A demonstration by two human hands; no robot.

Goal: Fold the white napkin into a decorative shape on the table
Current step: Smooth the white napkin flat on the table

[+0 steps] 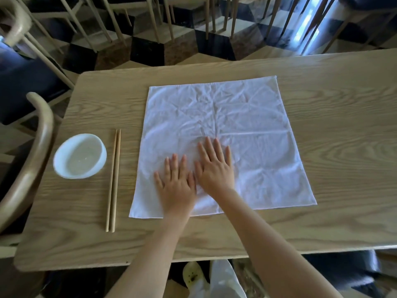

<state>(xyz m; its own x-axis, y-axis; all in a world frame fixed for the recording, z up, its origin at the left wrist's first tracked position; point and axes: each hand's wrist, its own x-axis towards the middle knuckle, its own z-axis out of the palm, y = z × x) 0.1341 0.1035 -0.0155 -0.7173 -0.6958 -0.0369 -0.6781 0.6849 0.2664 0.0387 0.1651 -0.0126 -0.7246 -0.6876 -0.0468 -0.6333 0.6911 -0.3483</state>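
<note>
The white napkin (236, 125) lies spread flat as a square on the wooden table (333, 147), wrinkled, with crease lines across its middle. Both hands rest palm down on its near half, side by side and touching. My left hand (177, 182) lies flat with fingers spread, close to the napkin's front edge. My right hand (214, 168) sits just right of it, a little farther in, fingers stretched forward. Neither hand grips the cloth.
A pair of wooden chopsticks (113, 179) lies left of the napkin, pointing away from me. A small white bowl (80, 156) stands farther left near the table's edge. A curved wooden chair back (36, 151) is at the left; more chairs stand beyond the table.
</note>
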